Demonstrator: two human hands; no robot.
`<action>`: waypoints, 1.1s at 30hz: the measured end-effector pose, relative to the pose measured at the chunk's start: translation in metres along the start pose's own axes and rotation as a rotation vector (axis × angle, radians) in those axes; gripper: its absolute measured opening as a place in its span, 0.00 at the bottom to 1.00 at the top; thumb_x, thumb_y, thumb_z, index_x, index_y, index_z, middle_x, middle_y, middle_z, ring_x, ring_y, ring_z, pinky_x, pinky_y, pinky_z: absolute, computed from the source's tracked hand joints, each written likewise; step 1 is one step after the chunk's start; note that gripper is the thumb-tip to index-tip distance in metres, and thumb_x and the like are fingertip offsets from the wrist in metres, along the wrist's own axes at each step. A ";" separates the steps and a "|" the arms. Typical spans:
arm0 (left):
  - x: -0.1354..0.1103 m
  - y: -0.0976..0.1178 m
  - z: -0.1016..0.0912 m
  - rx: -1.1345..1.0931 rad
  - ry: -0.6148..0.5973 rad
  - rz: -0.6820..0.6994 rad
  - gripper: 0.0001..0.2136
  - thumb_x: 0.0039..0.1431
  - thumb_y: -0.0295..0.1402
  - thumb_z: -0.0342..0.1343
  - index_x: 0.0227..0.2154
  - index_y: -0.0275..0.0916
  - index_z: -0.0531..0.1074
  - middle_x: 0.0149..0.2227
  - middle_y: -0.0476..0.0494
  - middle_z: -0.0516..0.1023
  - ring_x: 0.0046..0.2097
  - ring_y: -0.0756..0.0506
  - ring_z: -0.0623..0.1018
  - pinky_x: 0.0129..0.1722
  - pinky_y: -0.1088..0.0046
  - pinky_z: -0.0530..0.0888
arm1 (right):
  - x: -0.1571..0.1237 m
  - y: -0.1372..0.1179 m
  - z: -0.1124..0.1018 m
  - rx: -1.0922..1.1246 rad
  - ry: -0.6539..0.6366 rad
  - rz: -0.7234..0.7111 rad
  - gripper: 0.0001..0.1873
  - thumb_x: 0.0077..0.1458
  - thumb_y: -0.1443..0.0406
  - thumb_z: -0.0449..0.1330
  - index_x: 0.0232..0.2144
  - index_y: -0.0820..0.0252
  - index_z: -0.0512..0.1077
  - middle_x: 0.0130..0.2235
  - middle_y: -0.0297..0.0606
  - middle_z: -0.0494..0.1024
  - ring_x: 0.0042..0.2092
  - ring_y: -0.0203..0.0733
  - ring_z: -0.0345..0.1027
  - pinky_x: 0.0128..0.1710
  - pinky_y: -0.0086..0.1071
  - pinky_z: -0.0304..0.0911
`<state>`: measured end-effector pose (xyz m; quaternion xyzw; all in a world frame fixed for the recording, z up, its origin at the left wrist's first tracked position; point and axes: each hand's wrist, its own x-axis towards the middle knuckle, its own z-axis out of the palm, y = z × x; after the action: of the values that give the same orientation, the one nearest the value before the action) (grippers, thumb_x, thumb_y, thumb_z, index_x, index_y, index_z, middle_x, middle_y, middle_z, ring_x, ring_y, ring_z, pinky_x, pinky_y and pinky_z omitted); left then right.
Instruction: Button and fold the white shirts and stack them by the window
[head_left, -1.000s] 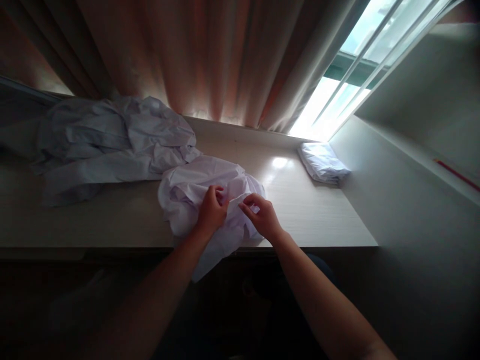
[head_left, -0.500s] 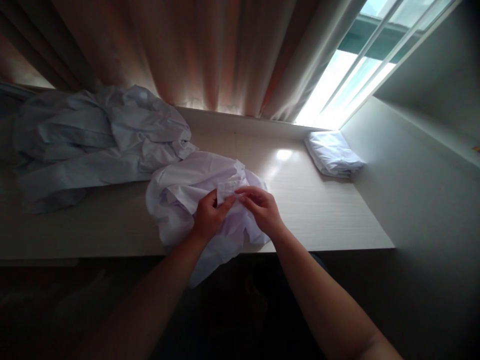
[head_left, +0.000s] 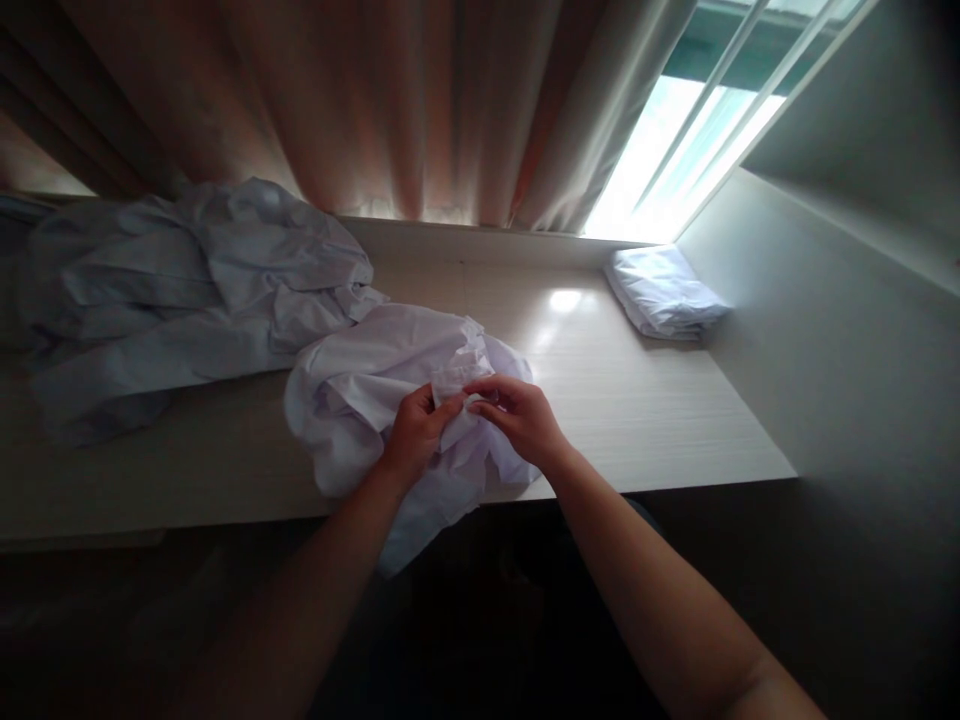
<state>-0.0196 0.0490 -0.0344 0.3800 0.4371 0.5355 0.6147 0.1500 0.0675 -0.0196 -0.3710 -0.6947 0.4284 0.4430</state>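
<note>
A crumpled white garment, its exact kind unclear, lies at the front of the desk with one part hanging over the edge. My left hand is closed on a flat, stitched band of this garment, thumb on top. Close beside it, my right hand pinches the same band between thumb and fingers. The fingertips of both hands almost meet. What exactly lies under the right fingertips is too small to make out.
A larger heap of white cloth covers the left part of the desk and touches the garment. A folded white cloth bundle sits at the back right against the side wall. Behind hang curtains beside a bright window.
The fingers of my right hand have shifted slightly on the band, and a little more cloth bunches up there. My left hand keeps its hold. The view has tilted slightly.
</note>
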 end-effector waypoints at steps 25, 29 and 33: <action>-0.013 0.004 -0.004 0.681 0.189 0.489 0.09 0.64 0.36 0.55 0.44 0.42 0.76 0.36 0.47 0.78 0.36 0.47 0.75 0.39 0.72 0.71 | -0.006 -0.015 0.012 -0.276 0.158 -0.148 0.04 0.58 0.62 0.64 0.37 0.54 0.74 0.34 0.34 0.78 0.35 0.38 0.69 0.38 0.34 0.66; -0.014 0.006 -0.003 0.780 0.118 0.536 0.10 0.63 0.33 0.54 0.45 0.42 0.77 0.38 0.45 0.79 0.36 0.47 0.75 0.40 0.71 0.71 | -0.006 -0.016 0.010 -0.301 0.156 -0.162 0.04 0.59 0.62 0.63 0.38 0.53 0.75 0.35 0.34 0.78 0.36 0.39 0.69 0.39 0.35 0.66; -0.015 0.009 -0.002 0.800 0.043 0.572 0.09 0.65 0.32 0.52 0.42 0.42 0.76 0.36 0.44 0.76 0.38 0.45 0.75 0.40 0.69 0.71 | -0.006 -0.016 0.009 -0.307 0.153 -0.175 0.04 0.60 0.63 0.62 0.39 0.53 0.75 0.35 0.34 0.78 0.36 0.38 0.68 0.38 0.35 0.65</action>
<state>-0.0247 0.0359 -0.0246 0.6799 0.4991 0.4807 0.2397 0.1412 0.0541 -0.0089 -0.4040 -0.7457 0.2476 0.4684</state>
